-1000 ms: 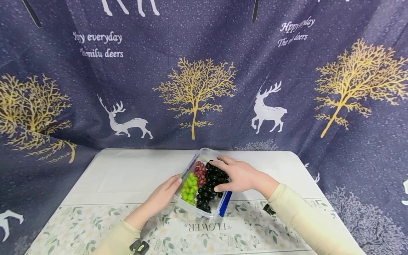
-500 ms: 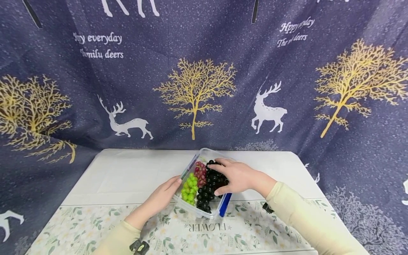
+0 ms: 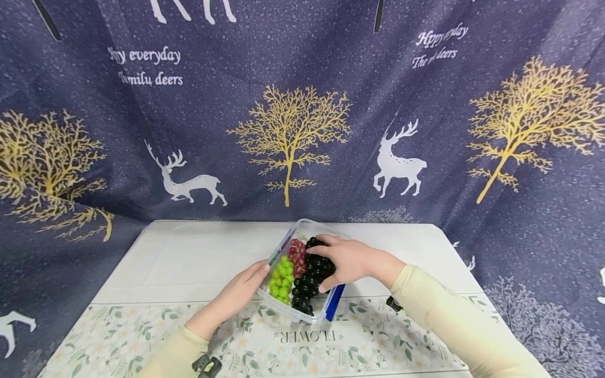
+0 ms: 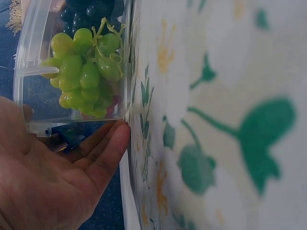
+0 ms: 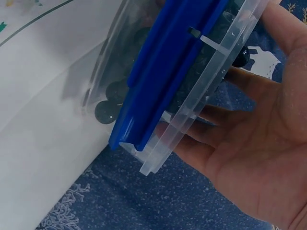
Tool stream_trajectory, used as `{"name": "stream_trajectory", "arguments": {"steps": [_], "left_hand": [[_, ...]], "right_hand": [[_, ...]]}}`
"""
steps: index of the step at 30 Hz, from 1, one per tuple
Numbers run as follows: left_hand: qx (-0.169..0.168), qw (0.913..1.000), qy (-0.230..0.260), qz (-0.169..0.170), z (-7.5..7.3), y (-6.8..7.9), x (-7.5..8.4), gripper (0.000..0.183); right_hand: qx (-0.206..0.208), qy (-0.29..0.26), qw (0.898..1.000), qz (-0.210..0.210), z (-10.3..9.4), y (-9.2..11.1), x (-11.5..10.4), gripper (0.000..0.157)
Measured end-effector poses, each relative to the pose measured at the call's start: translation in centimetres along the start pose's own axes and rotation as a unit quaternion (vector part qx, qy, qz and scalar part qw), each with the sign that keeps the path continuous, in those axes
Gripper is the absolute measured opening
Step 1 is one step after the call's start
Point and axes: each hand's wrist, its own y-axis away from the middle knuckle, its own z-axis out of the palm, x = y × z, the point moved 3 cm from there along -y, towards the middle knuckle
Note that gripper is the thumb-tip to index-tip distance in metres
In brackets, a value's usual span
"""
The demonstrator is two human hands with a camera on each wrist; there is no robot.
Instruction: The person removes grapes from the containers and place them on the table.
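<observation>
A clear plastic box (image 3: 283, 311) with blue clasps stands on the table, tilted slightly as seen. Inside lie green grapes (image 3: 281, 280), red grapes (image 3: 296, 257) and black grapes (image 3: 307, 283). My left hand (image 3: 243, 287) rests against the box's left side, its thumb near the rim; in the left wrist view its fingers lie mostly straight along the wall. Over the right rim reaches my right hand (image 3: 353, 261), fingers spread on the black grapes. A single black grape (image 5: 241, 56) shows above the rim beside the right hand. Its fingertips are partly hidden behind the rim and wall.
A blue clasp (image 3: 334, 303) hangs outside the box's right wall. Floral cloth (image 3: 156, 336) covers the near part of the table (image 3: 189, 247). Right behind the table's far edge hangs a dark blue curtain (image 3: 255, 68) with deer and trees.
My right hand has shifted slightly left and lower over the black grapes, covering more of those at the right. The left hand and the box have stayed put.
</observation>
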Motion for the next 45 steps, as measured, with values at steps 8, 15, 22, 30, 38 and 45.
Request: {"name": "stream_trajectory", "arguments": {"steps": [8, 15, 22, 30, 38, 45], "left_hand": [[0.001, 1.0, 0.001, 0.0, -0.1, 0.0, 0.3, 0.071], [0.0, 1.0, 0.0, -0.004, -0.1, 0.0, 0.4, 0.071], [0.0, 1.0, 0.003, 0.0, 0.0, -0.2, 0.2, 0.07], [0.001, 1.0, 0.001, 0.002, -0.1, -0.2, 0.2, 0.072], [-0.002, 1.0, 0.002, 0.0, -0.1, -0.2, -0.1, 0.074], [-0.002, 1.0, 0.003, -0.003, -0.1, -0.1, -0.1, 0.075]], "right_hand": [[-0.03, -0.013, 0.999, 0.012, -0.2, -0.7, -0.1, 0.099], [-0.059, -0.013, 0.998, 0.025, -0.6, -1.2, -0.6, 0.1], [-0.077, -0.006, 0.996, 0.042, -0.6, -1.6, -1.3, 0.098], [-0.085, 0.013, 0.995, 0.043, -0.1, -2.1, -1.5, 0.096], [-0.085, 0.033, 0.995, 0.039, 0.1, -2.3, -2.0, 0.091], [-0.082, 0.046, 0.995, 0.035, 0.4, -2.5, -2.3, 0.088]]}}
